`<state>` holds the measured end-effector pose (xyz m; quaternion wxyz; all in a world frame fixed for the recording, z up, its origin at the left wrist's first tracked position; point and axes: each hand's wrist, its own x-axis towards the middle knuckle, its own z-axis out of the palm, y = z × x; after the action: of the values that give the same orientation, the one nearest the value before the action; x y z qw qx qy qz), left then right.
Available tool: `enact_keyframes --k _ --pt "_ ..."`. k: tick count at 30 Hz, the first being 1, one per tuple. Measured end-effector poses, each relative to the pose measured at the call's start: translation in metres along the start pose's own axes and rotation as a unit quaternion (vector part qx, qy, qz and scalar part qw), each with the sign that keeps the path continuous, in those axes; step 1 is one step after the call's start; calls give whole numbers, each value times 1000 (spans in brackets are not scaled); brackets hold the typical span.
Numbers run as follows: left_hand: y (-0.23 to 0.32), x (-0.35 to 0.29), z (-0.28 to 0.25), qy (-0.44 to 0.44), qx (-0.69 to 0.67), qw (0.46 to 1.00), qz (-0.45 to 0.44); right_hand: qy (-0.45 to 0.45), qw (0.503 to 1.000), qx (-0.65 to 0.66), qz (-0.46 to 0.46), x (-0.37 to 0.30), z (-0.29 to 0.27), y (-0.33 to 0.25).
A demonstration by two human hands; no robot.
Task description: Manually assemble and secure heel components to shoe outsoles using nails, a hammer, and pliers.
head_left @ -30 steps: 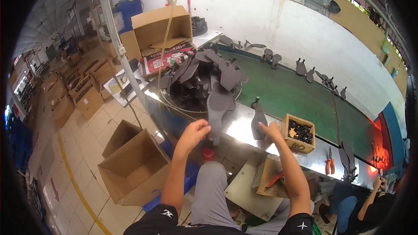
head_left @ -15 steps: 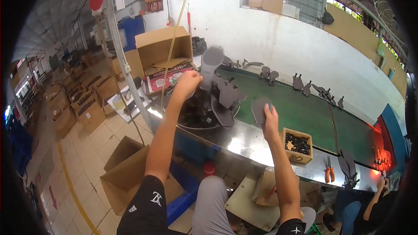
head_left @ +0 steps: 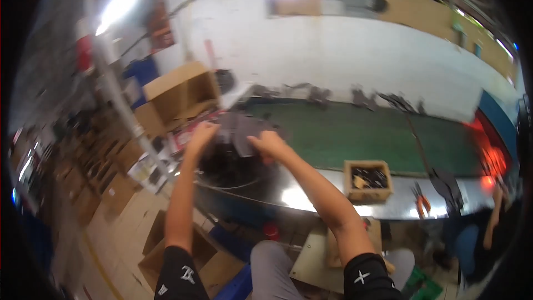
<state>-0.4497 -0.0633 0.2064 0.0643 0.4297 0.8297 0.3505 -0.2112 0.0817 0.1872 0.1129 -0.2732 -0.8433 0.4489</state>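
Note:
Over the round dark tray [head_left: 214, 175] at the left end of the bench, both my hands are close together, with some motion blur. My left hand [head_left: 204, 135] is closed at the edge of a grey flip-flop sole [head_left: 226, 122]. Just to its right, my right hand [head_left: 268, 145] grips another grey sole [head_left: 242, 138], its thumb toward me. The two soles are side by side and seem to overlap. More dark grey pieces are heaped behind and below them, too smeared to tell apart.
A green conveyor belt [head_left: 333, 139] runs right, with dark sandal pieces [head_left: 363, 99] along its far edge. On the metal ledge are a wooden box [head_left: 367, 180] of small black parts and orange-handled pliers [head_left: 423, 203]. Cardboard box [head_left: 183, 91] behind left. A co-worker's arm [head_left: 493, 219] shows far right.
My right hand has swung left with its sole, from above the ledge to beside my left hand. My left hand has lowered its sole toward the tray. The whole view has shifted.

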Motion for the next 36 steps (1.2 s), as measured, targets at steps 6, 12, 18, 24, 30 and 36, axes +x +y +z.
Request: enact_keyframes --k 6,12,18,24,30,36 --pt "-15 -50 -23 327 182 901 221 259 917 -266 -150 -122 -78 77" --pt "115 -186 49 314 -1 907 281 537 680 -435 245 -370 -339 374" --pt "162 -230 123 210 -8 942 263 381 765 -417 308 -485 -395 517" --pt "262 -265 192 97 -23 948 304 410 835 366 24 -373 -319 328" --pt "311 -311 283 -100 -446 831 318 76 956 269 -87 -399 -154 151" --pt "265 -353 207 21 -451 854 258 368 895 -238 -80 -427 -49 196"
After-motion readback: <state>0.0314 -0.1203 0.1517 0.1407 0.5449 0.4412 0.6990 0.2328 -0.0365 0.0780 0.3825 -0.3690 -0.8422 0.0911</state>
